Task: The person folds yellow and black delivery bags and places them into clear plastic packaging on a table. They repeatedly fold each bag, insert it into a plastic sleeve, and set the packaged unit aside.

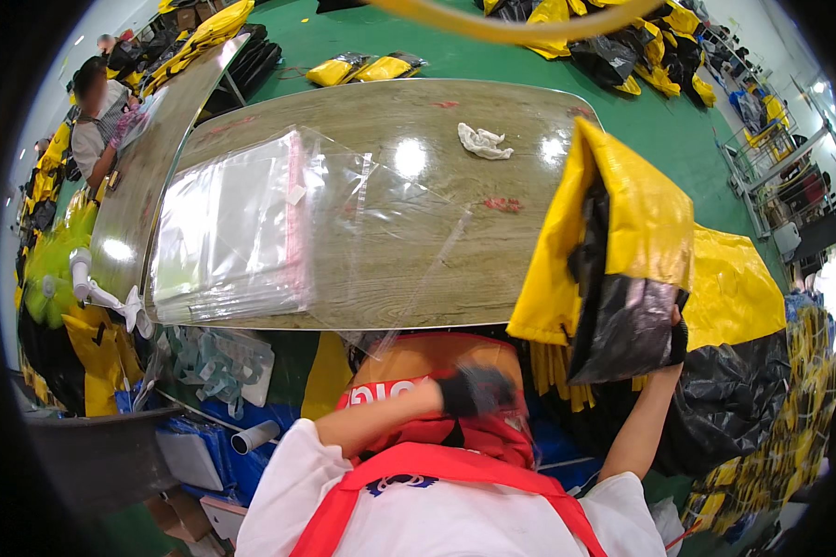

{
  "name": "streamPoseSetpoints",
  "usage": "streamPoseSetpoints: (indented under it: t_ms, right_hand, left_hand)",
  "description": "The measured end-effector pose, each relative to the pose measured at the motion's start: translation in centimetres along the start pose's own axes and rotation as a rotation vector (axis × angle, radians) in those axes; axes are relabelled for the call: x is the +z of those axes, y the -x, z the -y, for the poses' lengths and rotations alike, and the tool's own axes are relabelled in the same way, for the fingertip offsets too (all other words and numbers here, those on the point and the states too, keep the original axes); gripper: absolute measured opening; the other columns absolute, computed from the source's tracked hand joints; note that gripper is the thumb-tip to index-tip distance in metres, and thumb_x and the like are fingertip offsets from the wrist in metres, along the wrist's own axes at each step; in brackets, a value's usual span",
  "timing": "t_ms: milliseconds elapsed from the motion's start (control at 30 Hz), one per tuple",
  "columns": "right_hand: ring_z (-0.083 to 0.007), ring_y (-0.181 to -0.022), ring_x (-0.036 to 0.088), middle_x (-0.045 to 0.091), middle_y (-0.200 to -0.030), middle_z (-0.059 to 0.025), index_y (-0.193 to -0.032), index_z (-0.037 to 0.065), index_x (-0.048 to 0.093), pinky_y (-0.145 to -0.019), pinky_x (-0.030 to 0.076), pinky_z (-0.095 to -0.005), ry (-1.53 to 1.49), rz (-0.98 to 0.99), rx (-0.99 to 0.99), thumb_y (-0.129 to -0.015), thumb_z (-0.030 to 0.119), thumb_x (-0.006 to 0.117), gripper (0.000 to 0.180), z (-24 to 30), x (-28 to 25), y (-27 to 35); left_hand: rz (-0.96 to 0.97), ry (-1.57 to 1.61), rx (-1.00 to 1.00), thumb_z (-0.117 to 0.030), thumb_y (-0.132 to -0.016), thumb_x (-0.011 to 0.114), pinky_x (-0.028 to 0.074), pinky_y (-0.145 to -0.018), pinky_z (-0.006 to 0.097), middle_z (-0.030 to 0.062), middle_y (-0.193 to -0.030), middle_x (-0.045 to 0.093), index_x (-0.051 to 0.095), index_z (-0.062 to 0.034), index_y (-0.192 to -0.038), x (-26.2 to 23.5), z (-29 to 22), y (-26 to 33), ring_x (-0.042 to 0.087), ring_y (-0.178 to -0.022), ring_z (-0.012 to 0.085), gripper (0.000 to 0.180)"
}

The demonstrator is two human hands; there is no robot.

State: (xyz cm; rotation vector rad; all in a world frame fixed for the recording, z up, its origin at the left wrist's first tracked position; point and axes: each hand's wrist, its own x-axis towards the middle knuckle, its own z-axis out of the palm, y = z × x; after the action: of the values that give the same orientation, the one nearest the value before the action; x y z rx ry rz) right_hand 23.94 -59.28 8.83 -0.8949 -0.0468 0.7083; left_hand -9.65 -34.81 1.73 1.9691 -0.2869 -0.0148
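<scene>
My right hand (680, 336), in a dark glove, grips the edge of a folded yellow-and-black tarpaulin piece (639, 218). The piece is raised over the table's right end, and its folds hide part of the fingers. In front of my red apron (409, 464), my left hand (478, 390), also dark-gloved, is smeared by motion, so its fingers do not show clearly. A stack of clear plastic bags (223, 227) with a pink edge lies on the table's left half. One loose clear bag (395, 209) spreads from the stack toward the middle.
The wood-look table (381, 278) also bears a crumpled white cloth (483, 141). More yellow-and-black pieces (729, 288) are heaped at the right. Beyond the table, folded bundles (367, 69) lie on the green floor. A green fan (51, 278) and a co-worker (97, 116) are at left.
</scene>
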Motion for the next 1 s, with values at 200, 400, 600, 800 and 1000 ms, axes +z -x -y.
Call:
streamPoseSetpoints:
  t_ms: [200, 400, 600, 800, 1000]
  right_hand:
    - [-0.0238, -0.116, 0.048, 0.051, -0.128, -0.0081, -0.134, 0.004, 0.041, -0.099, 0.038, -0.0329, 0.359, 0.229, 0.233, -0.077, 0.009, 0.065, 0.061, -6.8, 11.4, 0.9]
    - [-0.0222, -0.11, 0.054, 0.054, -0.123, -0.0099, -0.129, 0.002, 0.045, -0.095, 0.042, -0.0328, 0.487, 0.3, 0.5, -0.074, 0.012, 0.071, 0.062, -9.3, 13.4, -0.2]
    - [-0.0188, -0.101, 0.058, 0.061, -0.112, -0.0069, -0.119, 0.004, 0.056, -0.088, 0.046, -0.0307, 0.726, 0.451, 0.544, -0.073, 0.018, 0.075, 0.052, -12.7, 19.0, 2.5]
    - [-0.0216, -0.099, 0.058, 0.064, -0.105, -0.011, -0.12, 0.0, 0.053, -0.093, 0.042, -0.0337, 1.005, 0.674, 0.025, -0.077, 0.035, 0.072, 0.059, -17.9, 18.3, 0.3]
    - [-0.0283, -0.085, 0.061, 0.065, -0.092, -0.0175, -0.1, 0.001, 0.064, -0.08, 0.046, -0.0341, 1.386, 0.72, -0.142, -0.079, 0.049, 0.062, 0.053, -20.6, 28.2, -11.1]
  left_hand:
    - [-0.57, -1.034, -0.493, -0.038, -0.083, 0.058, 0.019, -0.108, 0.051, 0.0187, -0.136, 0.04, 0.048, -0.0093, -0.126, -18.0, 0.6, 7.9, 0.031, -0.129, 0.0401, 0.053]
    - [-0.562, -0.902, -0.532, -0.033, -0.096, 0.034, 0.016, -0.109, 0.049, 0.0164, -0.137, 0.04, 0.045, -0.013, -0.132, -18.6, 4.1, 9.4, 0.031, -0.13, 0.0366, 0.043]
    - [-0.602, -0.385, -0.38, -0.035, -0.098, 0.033, 0.025, -0.107, 0.037, 0.0139, -0.135, 0.045, 0.049, -0.0093, -0.129, -21.7, -0.6, 9.8, 0.038, -0.127, 0.0314, 0.043]
    - [-0.354, -0.783, -0.327, -0.015, -0.089, 0.043, 0.021, -0.11, 0.044, 0.0132, -0.132, 0.048, 0.051, -0.0097, -0.127, -22.3, -4.8, 11.8, 0.038, -0.127, 0.0335, 0.04]
    - [-0.326, -0.887, -0.314, -0.013, -0.085, 0.048, 0.018, -0.111, 0.047, 0.013, -0.131, 0.049, 0.049, -0.0101, -0.127, -21.4, -7.1, 10.0, 0.038, -0.127, 0.0341, 0.042]
